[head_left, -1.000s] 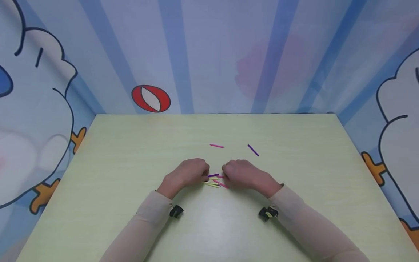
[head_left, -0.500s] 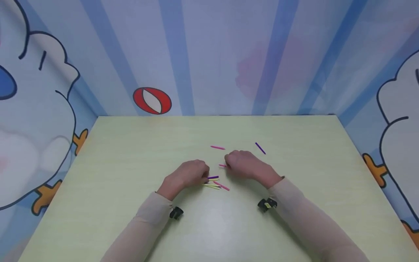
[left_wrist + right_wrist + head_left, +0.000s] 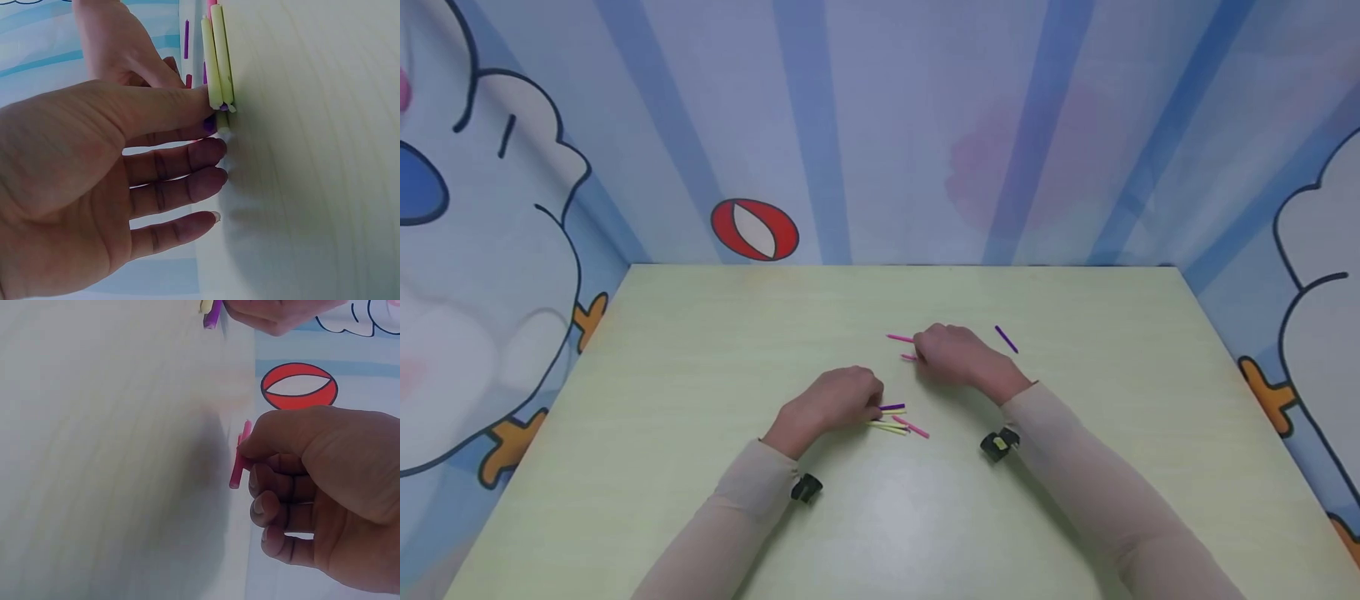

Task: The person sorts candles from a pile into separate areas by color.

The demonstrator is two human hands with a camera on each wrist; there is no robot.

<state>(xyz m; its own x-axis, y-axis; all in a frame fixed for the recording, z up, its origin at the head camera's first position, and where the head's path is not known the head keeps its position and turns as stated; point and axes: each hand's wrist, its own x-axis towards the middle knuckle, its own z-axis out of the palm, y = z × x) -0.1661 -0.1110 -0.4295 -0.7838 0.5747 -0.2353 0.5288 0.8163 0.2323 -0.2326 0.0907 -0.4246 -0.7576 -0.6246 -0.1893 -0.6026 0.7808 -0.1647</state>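
Note:
My right hand (image 3: 962, 354) pinches a pink candle (image 3: 236, 472) between thumb and fingertips, a little above the table. Just beyond it, another pink candle (image 3: 899, 338) lies on the table, partly hidden by the hand. On the near side, my left hand (image 3: 835, 396) has thumb and forefinger pinched at a purple candle (image 3: 892, 407) and a yellow one beside it; its other fingers reach out straight in the left wrist view. Right by the left fingertips lie yellow candles (image 3: 215, 62) and a pink candle (image 3: 917, 431). How many the left hand grips is hidden.
A single purple candle (image 3: 1006, 339) lies apart, beyond the right hand. The pale table (image 3: 737, 317) ends at a striped cartoon backdrop (image 3: 910, 125) at the back and sides. Small black devices (image 3: 807, 488) sit at both wrists.
My right hand has moved away from the pile toward the back, carrying a pink candle to the pink one lying there. The left hand stays nearly in place.

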